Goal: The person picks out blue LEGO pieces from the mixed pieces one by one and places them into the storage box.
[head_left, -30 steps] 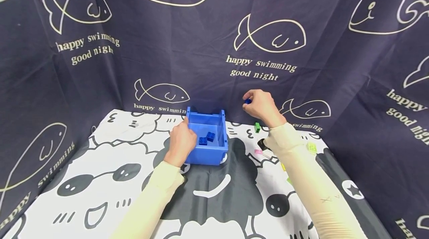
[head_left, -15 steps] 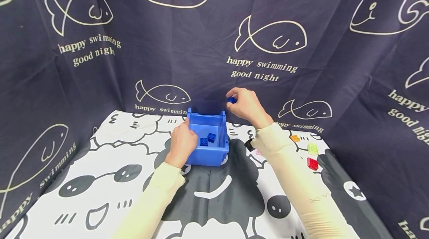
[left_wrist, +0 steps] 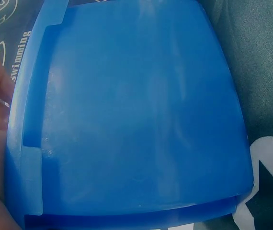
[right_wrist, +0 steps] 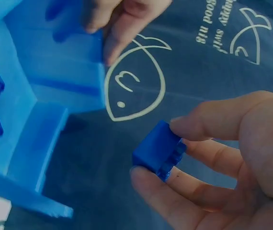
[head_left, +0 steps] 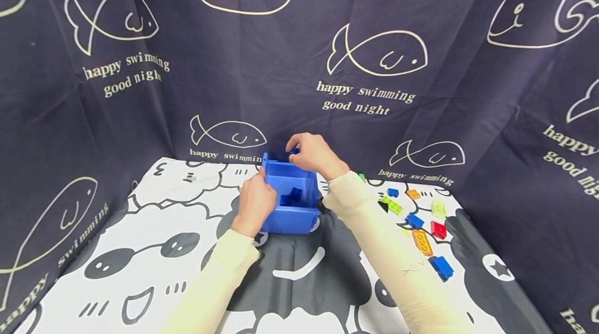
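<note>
A blue open-topped box (head_left: 291, 221) stands on the patterned cloth, with two dark blue toy bricks (head_left: 296, 194) lying inside. My left hand (head_left: 255, 198) grips the box's left wall at the rim. That wall's outer side fills most of the left wrist view. Over the box's far right corner is my right hand (head_left: 317, 154), pinching a blue toy brick (right_wrist: 156, 149) between thumb and fingers. In the right wrist view the brick's studs face toward the palm, and it is apart from the box.
Loose bricks lie to the right, partly behind the right sleeve: a red brick (head_left: 438, 229), an orange brick (head_left: 422, 242), a pale yellow-green brick (head_left: 438, 208), a blue brick (head_left: 441, 267) and several others. A dark fish-print curtain (head_left: 290, 74) rises behind the cloth.
My right hand has moved left with the blue brick, from over the cloth on the right to above the box. More bricks show past the right sleeve. My left hand stays at the box.
</note>
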A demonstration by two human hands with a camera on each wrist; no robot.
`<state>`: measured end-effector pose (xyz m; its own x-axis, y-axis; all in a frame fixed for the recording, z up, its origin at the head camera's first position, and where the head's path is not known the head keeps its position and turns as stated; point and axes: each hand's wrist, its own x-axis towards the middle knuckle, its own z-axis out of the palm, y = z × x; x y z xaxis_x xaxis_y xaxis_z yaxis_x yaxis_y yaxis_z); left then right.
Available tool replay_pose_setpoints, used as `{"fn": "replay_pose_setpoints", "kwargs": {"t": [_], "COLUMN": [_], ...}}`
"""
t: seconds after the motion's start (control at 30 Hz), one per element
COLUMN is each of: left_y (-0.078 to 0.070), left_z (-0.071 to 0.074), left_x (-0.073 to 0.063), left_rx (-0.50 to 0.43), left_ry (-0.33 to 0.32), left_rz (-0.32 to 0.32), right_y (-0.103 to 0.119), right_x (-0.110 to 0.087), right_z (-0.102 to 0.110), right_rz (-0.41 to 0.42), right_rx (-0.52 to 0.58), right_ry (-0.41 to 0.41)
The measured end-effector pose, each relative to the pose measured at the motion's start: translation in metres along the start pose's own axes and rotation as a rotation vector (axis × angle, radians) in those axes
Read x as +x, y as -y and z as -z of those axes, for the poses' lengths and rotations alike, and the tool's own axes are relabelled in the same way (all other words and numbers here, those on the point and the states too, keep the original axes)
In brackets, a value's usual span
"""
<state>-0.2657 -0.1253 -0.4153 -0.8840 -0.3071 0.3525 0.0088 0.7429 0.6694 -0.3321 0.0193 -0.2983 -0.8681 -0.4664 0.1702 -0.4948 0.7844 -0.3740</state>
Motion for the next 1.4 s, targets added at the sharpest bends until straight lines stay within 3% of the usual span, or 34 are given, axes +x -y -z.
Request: {"fn": "replay_pose_setpoints", "kwargs": {"t": [0.33, 0.53, 0.57, 0.7, 0.8, 1.07, 1.23, 1.27, 1.4], "left_y": [-0.001, -0.001, -0.001, -0.002, -0.002, -0.003, -0.002, -0.002, -0.001], "left_z": [0.0, 0.001, 0.001, 0.001, 0.001, 0.002, 0.001, 0.001, 0.0], "left_x": [-0.001, -0.002, -0.002, -0.001, -0.001, -0.001, -0.001, -0.001, -0.001], "left_rx": [-0.002, 0.009, 0.012, 0.014, 0.012, 0.019, 0.013, 0.011, 0.009], "left_ry": [0.004, 0.005, 0.005, 0.004, 0.005, 0.008, 0.011, 0.011, 0.004], "left_rz": [-0.001, -0.001, -0.002, -0.006, -0.005, 0.0, -0.001, -0.001, -0.003], "right_y": [0.002, 0.0, -0.01, -0.015, -0.002, 0.008, 0.005, -0.008, -0.007], "right_x": [0.02, 0.036, 0.045, 0.048, 0.037, 0.029, 0.037, 0.048, 0.046], "right_z": [-0.031, -0.047, -0.057, -0.065, -0.058, -0.054, -0.057, -0.068, -0.062], "right_rz": [-0.058, -0.225, -0.213, -0.228, -0.254, -0.248, -0.273, -0.259, -0.22], "right_rx": [-0.005, -0.038, -0.028, -0.032, -0.057, -0.085, -0.057, -0.039, -0.033], "right_ry": [0.076, 0.226, 0.237, 0.336, 0.378, 0.343, 0.379, 0.375, 0.358]}}
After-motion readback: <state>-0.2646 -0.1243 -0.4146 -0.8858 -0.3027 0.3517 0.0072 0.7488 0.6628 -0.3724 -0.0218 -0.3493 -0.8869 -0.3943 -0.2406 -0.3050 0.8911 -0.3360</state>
